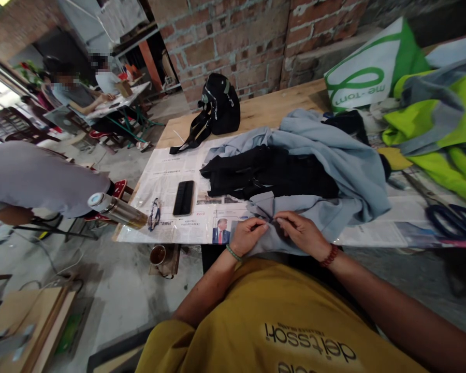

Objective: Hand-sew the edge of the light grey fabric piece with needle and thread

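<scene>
At the table's near edge, my left hand (249, 235) is closed in a pinch, thumb and forefinger together. My right hand (303, 235) pinches too, its fingertips a short gap from the left ones. Whatever sits in either pinch is too small to make out. Under and around both hands lies light grey-blue cloth (357, 166), bunched up and partly hanging over the edge. A folded black cloth piece (295, 173) rests on top of it, just beyond my hands.
Newspaper (159, 171) covers the tabletop. A phone (184, 198), glasses (154, 214) and a steel flask (116, 210) are at left. Behind stands a black bag (224, 106). To the right are dark-handled scissors (452, 220), yellow-green cloth (442, 124) and a green-white bag (376, 67). People sit at left.
</scene>
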Tool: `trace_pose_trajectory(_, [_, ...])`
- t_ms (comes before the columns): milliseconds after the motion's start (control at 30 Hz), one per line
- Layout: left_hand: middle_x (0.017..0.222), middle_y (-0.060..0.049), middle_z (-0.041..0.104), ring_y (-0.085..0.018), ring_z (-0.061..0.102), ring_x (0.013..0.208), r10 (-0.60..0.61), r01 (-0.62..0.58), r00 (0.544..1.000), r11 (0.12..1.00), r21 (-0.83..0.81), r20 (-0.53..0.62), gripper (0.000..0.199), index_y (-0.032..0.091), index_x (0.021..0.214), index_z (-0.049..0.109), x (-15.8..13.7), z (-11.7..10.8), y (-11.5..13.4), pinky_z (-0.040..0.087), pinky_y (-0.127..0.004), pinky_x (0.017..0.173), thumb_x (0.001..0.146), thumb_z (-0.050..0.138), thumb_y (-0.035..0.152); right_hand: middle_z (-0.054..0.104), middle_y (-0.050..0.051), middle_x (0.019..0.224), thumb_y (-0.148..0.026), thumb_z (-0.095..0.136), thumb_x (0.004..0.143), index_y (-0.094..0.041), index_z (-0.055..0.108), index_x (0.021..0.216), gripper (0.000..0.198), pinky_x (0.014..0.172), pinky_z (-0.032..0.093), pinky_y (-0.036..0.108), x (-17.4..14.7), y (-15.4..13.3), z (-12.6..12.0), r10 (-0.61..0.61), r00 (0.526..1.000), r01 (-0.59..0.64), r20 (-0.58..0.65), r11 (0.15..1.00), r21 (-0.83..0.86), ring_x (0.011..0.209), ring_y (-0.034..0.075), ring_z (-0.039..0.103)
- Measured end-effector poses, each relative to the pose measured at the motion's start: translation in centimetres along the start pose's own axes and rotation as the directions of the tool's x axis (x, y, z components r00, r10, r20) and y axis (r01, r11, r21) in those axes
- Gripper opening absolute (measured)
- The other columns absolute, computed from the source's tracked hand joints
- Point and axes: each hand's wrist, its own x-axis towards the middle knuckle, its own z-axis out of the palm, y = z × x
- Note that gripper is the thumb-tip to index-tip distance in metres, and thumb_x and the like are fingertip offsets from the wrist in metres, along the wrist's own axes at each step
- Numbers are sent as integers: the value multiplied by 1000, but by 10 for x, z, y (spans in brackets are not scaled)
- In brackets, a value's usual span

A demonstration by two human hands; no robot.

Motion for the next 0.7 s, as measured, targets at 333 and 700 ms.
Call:
trace_pose_trajectory(333, [71,0,64,-12,53,67,14,-13,1000,998,-55,14,20,16,77,67,0,-2,2,45,-23,65,77,59,34,65,4,77,-33,47,88,-19,65,85,23,67,48,26,-6,9,-4,-148,985,151,86,988,-28,70,14,60])
trace_pose_trajectory(700, [73,-1,66,-13,56,69,24,-24,1000,1000,-1,5,21,17,77,68,-1,-1,1,46,-24,66,78,59,36,72,3,84,-33,44,89,-23,69,89,26,70,46,31,-12,20,6,-235,962,257,139,952,-168,70,15,62])
